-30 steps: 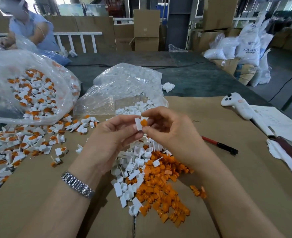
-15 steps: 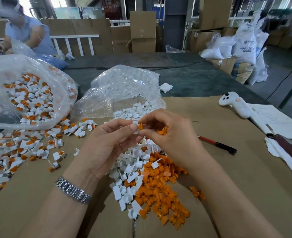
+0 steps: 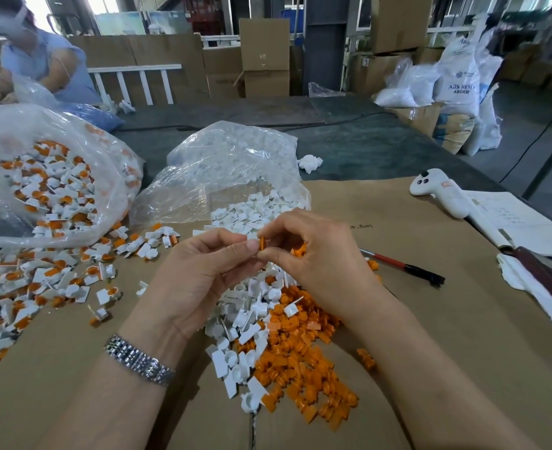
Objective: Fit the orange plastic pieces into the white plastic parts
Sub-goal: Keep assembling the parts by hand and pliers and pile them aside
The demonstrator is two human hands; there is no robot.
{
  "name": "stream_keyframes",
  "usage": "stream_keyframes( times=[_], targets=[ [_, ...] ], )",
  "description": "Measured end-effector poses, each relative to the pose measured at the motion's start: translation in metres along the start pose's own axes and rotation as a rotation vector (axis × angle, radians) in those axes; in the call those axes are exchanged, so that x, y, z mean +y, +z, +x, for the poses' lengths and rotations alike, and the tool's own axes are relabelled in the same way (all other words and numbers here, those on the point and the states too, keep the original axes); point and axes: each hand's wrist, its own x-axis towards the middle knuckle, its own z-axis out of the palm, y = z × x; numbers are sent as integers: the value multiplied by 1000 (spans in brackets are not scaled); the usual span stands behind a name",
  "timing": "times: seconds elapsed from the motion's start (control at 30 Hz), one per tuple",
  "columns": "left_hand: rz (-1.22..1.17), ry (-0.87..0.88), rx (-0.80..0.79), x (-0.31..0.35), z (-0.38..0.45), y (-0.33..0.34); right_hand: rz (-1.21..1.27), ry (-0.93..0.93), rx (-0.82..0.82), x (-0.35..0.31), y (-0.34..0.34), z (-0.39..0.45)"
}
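Both hands meet above the heap: the left hand [image 3: 203,271] pinches a white part [image 3: 252,236] and the right hand [image 3: 313,258] pinches an orange piece [image 3: 261,244] against it. Under them on the cardboard [image 3: 430,336] lie loose white parts [image 3: 245,323] and orange pieces [image 3: 304,362]. Further out sit a clear bag [image 3: 235,170], a red pen [image 3: 401,266], and at far left a bag of fitted parts [image 3: 50,190].

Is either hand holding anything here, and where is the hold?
Left hand pinches a small white part at its edge between thumb and forefinger; right hand pinches an orange piece by its sides, against it.
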Motion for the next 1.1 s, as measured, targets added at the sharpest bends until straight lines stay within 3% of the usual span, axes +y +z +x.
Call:
stream_keyframes(
  times=[0.2, 0.33, 0.47, 0.73, 0.9, 1.0, 1.1],
  targets=[
    [39, -14, 61, 1, 0, 0, -61, 82, -91, 3, -7, 3],
    [32, -5, 82, 2, -1, -1, -361, 445, -138, 28, -35, 1],
    [-31, 0, 84, 1, -1, -2, -543, 802, -363, 53, -60, -9],
    [-72, 17, 99, 2, -1, -5, -723, 740, -401, 50, -51, -7],
    [-107, 33, 133, 2, -1, -4, -499, 746, -264, 41, -56, -4],
    [-116, 54, 130, 2, -1, -2, -177, 710, -197, 22, -63, -1],
    [-127, 80, 119, 2, -2, -2, 213, 693, -385, -2, -60, -2]
  ],
)
